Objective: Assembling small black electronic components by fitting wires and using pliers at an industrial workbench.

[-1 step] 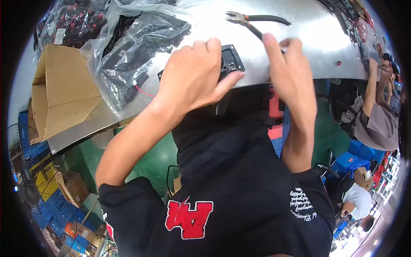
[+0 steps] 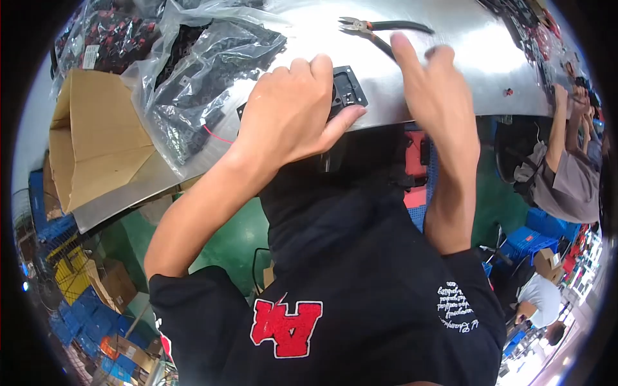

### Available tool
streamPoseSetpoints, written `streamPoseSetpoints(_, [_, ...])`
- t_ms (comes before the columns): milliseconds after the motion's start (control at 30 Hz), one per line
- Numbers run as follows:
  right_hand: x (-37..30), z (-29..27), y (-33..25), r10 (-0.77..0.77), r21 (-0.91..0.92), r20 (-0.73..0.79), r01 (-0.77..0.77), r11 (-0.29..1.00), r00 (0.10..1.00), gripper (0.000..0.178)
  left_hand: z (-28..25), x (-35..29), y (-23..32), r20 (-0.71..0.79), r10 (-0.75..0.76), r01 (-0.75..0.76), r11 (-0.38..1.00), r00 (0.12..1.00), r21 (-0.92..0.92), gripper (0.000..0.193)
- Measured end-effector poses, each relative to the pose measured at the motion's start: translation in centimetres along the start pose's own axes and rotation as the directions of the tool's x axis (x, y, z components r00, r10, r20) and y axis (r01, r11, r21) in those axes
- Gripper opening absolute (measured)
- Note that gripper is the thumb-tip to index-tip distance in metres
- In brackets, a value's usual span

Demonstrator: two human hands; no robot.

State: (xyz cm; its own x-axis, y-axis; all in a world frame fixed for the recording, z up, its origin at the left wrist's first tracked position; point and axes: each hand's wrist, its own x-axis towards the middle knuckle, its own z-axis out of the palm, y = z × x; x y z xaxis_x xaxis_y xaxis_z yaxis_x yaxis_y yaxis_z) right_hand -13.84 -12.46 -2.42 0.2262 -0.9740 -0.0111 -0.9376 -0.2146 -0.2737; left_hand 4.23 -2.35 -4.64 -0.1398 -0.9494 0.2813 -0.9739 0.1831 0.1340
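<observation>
My left hand (image 2: pixel 286 106) is closed over a black plastic housing (image 2: pixel 349 88) at the front edge of the metal table, with its thumb along the near side. Most of the housing is hidden under the palm. Further right, my right hand (image 2: pixel 438 90) hovers over the table, blurred by motion; its thumb and forefinger are apart, with nothing visible between them. Cutting pliers (image 2: pixel 360 26) with dark handles lie just beyond it, jaws to the left. One handle runs behind my right thumb, and I cannot tell whether they touch.
Clear plastic bags (image 2: pixel 212 61) of black parts and an open cardboard box (image 2: pixel 103 132) crowd the left of the metal table (image 2: pixel 315 32). A red wire (image 2: pixel 217 135) sticks out near my left wrist. At the far right, a person in grey (image 2: pixel 566 183) works along the same table.
My right hand has shifted slightly up and away from me, and the gap between its thumb and forefinger looks wider. The left hand and the housing stay put.
</observation>
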Motion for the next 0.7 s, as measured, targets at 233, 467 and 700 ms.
streamPoseSetpoints(233, [9.0,0.3,-6.1,0.038,-0.252,-0.196,-0.088,0.964,0.980,0.080,-0.5,0.9,0.0,0.045,0.064,-0.065,0.997,0.997,0.041,0.059])
streamPoseSetpoints(467, [12.2,-0.7,-7.5,-0.060,-0.068,0.148,0.071,0.995,0.987,0.048,-1.0,1.3,0.2,0.073,0.045,-0.045,0.999,0.996,-0.001,0.057])
streamPoseSetpoints(700, [12.7,2.9,-3.6,-0.381,0.221,-0.344,0.468,0.856,0.858,0.043,-0.9,1.0,0.0,0.064,0.033,-0.033,0.999,0.997,0.000,0.056])
